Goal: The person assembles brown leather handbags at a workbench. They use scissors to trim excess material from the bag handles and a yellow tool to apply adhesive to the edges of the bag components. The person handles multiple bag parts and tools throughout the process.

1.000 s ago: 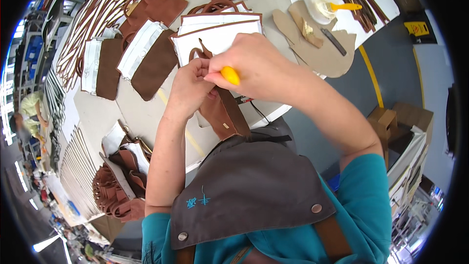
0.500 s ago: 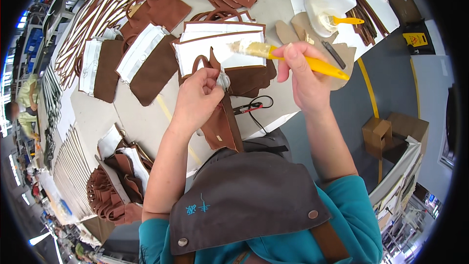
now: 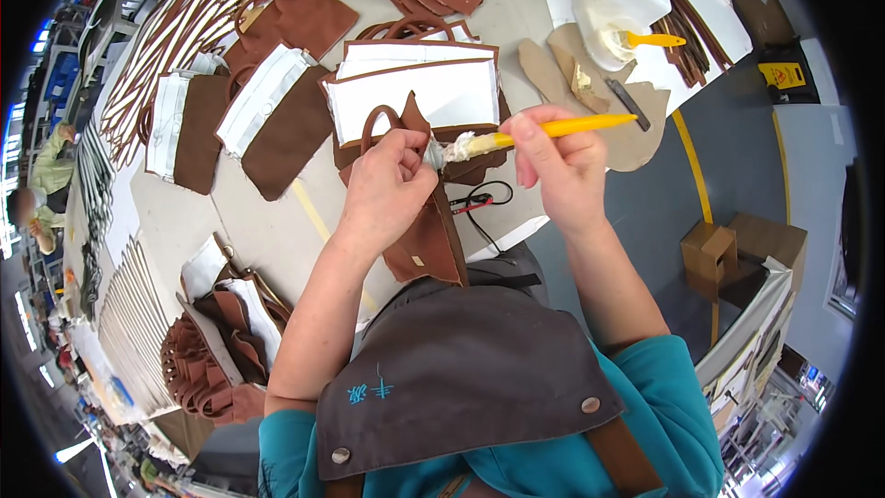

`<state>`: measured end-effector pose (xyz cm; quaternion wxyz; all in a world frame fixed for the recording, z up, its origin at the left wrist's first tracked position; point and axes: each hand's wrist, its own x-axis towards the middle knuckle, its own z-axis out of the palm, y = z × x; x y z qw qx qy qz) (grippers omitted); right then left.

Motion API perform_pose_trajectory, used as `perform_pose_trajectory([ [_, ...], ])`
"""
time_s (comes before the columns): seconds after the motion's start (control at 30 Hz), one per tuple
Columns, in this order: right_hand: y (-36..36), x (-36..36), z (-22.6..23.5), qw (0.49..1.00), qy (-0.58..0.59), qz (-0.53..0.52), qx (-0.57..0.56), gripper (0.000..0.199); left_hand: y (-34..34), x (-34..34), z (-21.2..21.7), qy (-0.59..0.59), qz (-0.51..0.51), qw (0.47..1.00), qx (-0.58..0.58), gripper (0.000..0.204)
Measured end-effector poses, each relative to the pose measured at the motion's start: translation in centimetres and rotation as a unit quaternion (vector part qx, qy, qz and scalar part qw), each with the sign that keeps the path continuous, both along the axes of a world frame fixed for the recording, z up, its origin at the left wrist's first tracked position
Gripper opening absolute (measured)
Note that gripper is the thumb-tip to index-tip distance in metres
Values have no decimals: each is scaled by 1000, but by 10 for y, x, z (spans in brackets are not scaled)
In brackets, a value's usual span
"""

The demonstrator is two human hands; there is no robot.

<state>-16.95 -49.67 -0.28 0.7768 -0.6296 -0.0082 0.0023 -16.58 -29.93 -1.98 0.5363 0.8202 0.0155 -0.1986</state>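
My right hand [image 3: 564,161] grips a yellow-handled brush [image 3: 576,124] whose bristles are caked with white paste. The bristle end points left, at a whitish patch on a brown bag panel [image 3: 426,254]. My left hand [image 3: 392,186] pinches this panel near its top, where a curved brown handle and a pointed flap stick up; its lower end hangs toward my lap. Whether the bristles touch the patch is hard to tell. Just behind lies a stack of brown-edged white panels [image 3: 415,97]. Small red-handled snips [image 3: 468,205] with a black cord lie near the table edge.
A white plastic jug [image 3: 619,0] with a second yellow brush [image 3: 656,40] stands at the far right. Beside it are tan scraps [image 3: 636,143] and a dark cutter [image 3: 630,103]. Brown panels [image 3: 286,120] lie left; a brown bundle [image 3: 217,341] sits near left. A person [image 3: 46,184] works far left.
The brush has come down and left, from over the white panels to the whitish patch by my left hand. My left hand and the panel have shifted slightly right.
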Motion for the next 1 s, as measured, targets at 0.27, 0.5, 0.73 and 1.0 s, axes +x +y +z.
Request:
perform_pose_trajectory([
  [0.27,17,9,-7,987,-31,52,-147,12,-8,0,-1,-20,5,1000,7,29],
  [0.5,4,20,-3,979,-163,-28,-116,11,-12,1,-13,-77,14,995,68,33],
  [0.73,-8,27,-13,966,-185,-68,-167,23,-46,-1,-33,-150,50,986,-58,38],
  [1.0,-15,-8,-57,923,-209,-37,-320,39,70,-92,-113,47,259,965,-9,19],
])
